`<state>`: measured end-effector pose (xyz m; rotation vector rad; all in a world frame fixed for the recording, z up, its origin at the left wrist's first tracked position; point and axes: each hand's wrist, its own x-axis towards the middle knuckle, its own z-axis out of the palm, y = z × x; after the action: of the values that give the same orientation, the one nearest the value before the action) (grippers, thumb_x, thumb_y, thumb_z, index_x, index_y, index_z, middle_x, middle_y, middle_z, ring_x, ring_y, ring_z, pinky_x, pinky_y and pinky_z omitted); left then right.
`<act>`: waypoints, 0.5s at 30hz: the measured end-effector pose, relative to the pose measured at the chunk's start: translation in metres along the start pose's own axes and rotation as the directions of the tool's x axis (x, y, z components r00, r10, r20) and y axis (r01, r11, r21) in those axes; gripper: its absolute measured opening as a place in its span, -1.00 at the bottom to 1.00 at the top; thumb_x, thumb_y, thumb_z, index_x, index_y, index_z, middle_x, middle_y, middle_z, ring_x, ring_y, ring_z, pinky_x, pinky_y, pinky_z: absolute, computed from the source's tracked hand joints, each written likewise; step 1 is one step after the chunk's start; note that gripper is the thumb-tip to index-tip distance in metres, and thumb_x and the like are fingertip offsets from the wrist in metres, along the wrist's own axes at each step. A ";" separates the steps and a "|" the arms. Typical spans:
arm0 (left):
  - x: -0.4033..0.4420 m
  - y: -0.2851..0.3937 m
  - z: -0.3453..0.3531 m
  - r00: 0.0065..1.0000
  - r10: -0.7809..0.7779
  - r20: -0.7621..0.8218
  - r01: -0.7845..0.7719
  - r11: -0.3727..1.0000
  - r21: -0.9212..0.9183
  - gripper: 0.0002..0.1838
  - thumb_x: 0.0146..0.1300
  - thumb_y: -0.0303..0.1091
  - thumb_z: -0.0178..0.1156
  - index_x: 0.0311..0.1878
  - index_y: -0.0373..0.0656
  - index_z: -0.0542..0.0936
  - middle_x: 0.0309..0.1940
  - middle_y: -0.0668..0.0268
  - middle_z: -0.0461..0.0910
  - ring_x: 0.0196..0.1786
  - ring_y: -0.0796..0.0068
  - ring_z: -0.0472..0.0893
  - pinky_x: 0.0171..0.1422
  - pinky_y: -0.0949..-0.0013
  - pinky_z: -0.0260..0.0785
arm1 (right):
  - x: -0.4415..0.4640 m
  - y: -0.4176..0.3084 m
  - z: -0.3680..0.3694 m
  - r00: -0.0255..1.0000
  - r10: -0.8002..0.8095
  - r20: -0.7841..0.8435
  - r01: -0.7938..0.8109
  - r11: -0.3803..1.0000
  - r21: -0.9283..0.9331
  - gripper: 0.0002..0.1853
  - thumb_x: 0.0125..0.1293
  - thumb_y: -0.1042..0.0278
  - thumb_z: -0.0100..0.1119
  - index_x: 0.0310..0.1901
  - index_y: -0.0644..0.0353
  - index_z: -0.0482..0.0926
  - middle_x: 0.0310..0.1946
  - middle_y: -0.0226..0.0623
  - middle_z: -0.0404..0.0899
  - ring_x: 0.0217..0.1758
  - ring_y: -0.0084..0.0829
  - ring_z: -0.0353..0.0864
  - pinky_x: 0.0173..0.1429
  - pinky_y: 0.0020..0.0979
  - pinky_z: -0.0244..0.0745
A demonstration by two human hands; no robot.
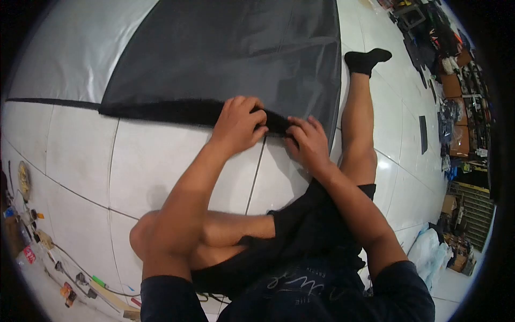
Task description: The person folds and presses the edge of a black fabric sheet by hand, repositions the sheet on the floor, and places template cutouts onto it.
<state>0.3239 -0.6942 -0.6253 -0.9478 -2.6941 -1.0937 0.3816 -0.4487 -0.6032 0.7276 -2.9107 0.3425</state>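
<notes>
A large dark grey sheet [230, 53] with a black edge strip [161, 110] lies on the tiled floor, beside a silver sheet [70, 48]. My left hand [240, 123] is closed on the black strip, thumb and fingers pinching its edge. Just to the right, my right hand [308, 140] grips the same strip near the sheet's right corner, its fingers curled over the top. A short stretch of the strip shows between the two hands.
My outstretched leg [358, 112] with a black sock lies right of the sheet; the other leg is bent below. Tools and a cable lie on the floor at lower left. Boxes [460, 140] and piled goods line the right side, near a dark flat strip [423, 134].
</notes>
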 end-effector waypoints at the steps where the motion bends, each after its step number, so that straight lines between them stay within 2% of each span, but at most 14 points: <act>1: 0.003 0.003 -0.006 1.000 0.014 -0.014 -0.014 1.000 0.013 -0.72 0.19 -0.16 0.49 -0.16 -0.14 0.74 0.12 0.24 0.59 0.27 0.14 0.48 0.42 0.01 0.26 | -0.002 0.002 0.000 0.996 0.074 0.045 -0.079 0.991 0.108 -0.64 0.13 0.36 0.50 -0.02 0.09 0.66 0.26 -0.17 0.60 0.33 -0.08 0.59 0.44 0.05 0.39; 3: 0.007 0.015 -0.018 0.996 -0.082 0.015 0.082 0.997 0.004 -0.62 0.15 -0.07 0.50 -0.12 -0.13 0.69 0.12 0.22 0.57 0.24 0.13 0.49 0.34 0.05 0.30 | -0.004 -0.001 -0.003 0.997 0.048 0.061 -0.056 0.989 0.138 -0.56 0.19 0.35 0.48 0.11 0.11 0.61 0.24 -0.08 0.60 0.24 -0.02 0.63 0.25 -0.07 0.56; 5: 0.002 0.010 -0.009 0.995 -0.021 -0.102 0.025 0.999 0.037 -0.55 0.14 -0.01 0.47 -0.05 -0.14 0.71 0.11 0.18 0.58 0.23 0.13 0.49 0.30 0.06 0.31 | -0.006 -0.011 -0.018 0.980 0.055 0.190 -0.082 0.987 0.139 -0.55 0.27 0.34 0.43 0.18 0.11 0.58 0.21 -0.07 0.62 0.21 0.00 0.65 0.26 -0.08 0.56; 7: -0.004 0.008 -0.008 0.974 -0.132 0.184 0.113 0.987 0.110 -0.56 0.18 -0.02 0.40 0.03 -0.08 0.72 0.02 0.19 0.58 0.19 0.15 0.48 0.23 0.01 0.31 | -0.010 -0.020 -0.031 0.952 0.084 0.295 -0.160 0.956 0.246 -0.46 0.23 0.33 0.48 0.24 0.07 0.55 0.01 -0.18 0.69 0.06 -0.05 0.72 0.11 -0.10 0.62; 9: -0.016 0.001 0.004 0.976 -0.089 0.197 0.061 0.988 0.143 -0.60 0.21 -0.03 0.36 -0.01 -0.08 0.74 0.00 0.17 0.59 0.17 0.13 0.50 0.25 0.00 0.30 | -0.018 -0.015 -0.034 0.933 0.044 0.357 -0.150 0.949 0.276 -0.62 0.30 0.30 0.43 0.14 0.05 0.63 -0.07 -0.22 0.72 -0.02 -0.09 0.74 0.02 -0.14 0.65; 11: -0.020 0.005 0.006 0.984 -0.069 0.166 0.042 0.986 0.162 -0.66 0.20 -0.09 0.36 -0.08 -0.10 0.75 -0.02 0.17 0.60 0.15 0.10 0.52 0.26 -0.01 0.32 | -0.025 -0.018 -0.054 0.962 -0.089 0.260 -0.001 0.946 0.326 -0.76 0.34 0.32 0.41 0.00 0.10 0.69 -0.17 -0.23 0.73 -0.08 -0.12 0.75 -0.05 -0.14 0.63; 12: -0.024 0.007 0.008 0.986 -0.049 0.157 0.020 0.982 0.186 -0.66 0.20 -0.09 0.36 -0.08 -0.10 0.75 -0.02 0.17 0.60 0.15 0.10 0.52 0.26 -0.01 0.32 | -0.025 -0.024 -0.069 0.967 -0.076 0.245 -0.024 0.923 0.383 -0.80 0.37 0.29 0.38 -0.04 0.12 0.71 -0.15 -0.24 0.75 -0.07 -0.14 0.76 0.00 -0.19 0.61; 13: -0.028 0.011 0.010 0.986 -0.045 0.162 0.013 0.982 0.191 -0.71 0.20 -0.18 0.34 -0.08 -0.10 0.75 -0.02 0.19 0.61 0.12 0.10 0.55 0.24 0.01 0.35 | -0.025 -0.029 -0.087 0.974 -0.077 0.214 -0.011 0.924 0.383 -0.80 0.37 0.29 0.38 -0.04 0.12 0.71 -0.15 -0.24 0.75 -0.07 -0.14 0.76 0.00 -0.19 0.61; 14: -0.030 0.015 0.008 0.985 -0.044 0.167 0.010 0.981 0.195 -0.75 0.20 -0.26 0.32 -0.08 -0.10 0.75 -0.03 0.21 0.63 0.09 0.10 0.58 0.22 0.03 0.38 | -0.026 -0.033 -0.104 0.986 -0.104 0.130 0.045 0.917 0.395 -0.82 0.36 0.30 0.39 -0.06 0.11 0.71 -0.16 -0.27 0.75 -0.09 -0.16 0.75 -0.02 -0.19 0.61; 15: -0.029 0.027 0.001 0.986 -0.036 0.164 -0.001 0.976 0.218 -0.75 0.20 -0.26 0.32 -0.08 -0.10 0.75 -0.03 0.21 0.63 0.09 0.10 0.58 0.22 0.03 0.38 | -0.030 -0.036 -0.122 0.990 -0.132 0.050 0.101 0.908 0.406 -0.83 0.35 0.31 0.40 -0.08 0.10 0.71 -0.17 -0.29 0.75 -0.10 -0.19 0.75 -0.04 -0.19 0.60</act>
<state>0.3634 -0.6932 -0.6184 -1.0200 -2.8848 -0.7303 0.4329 -0.4358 -0.4839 0.9834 -2.8757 0.9403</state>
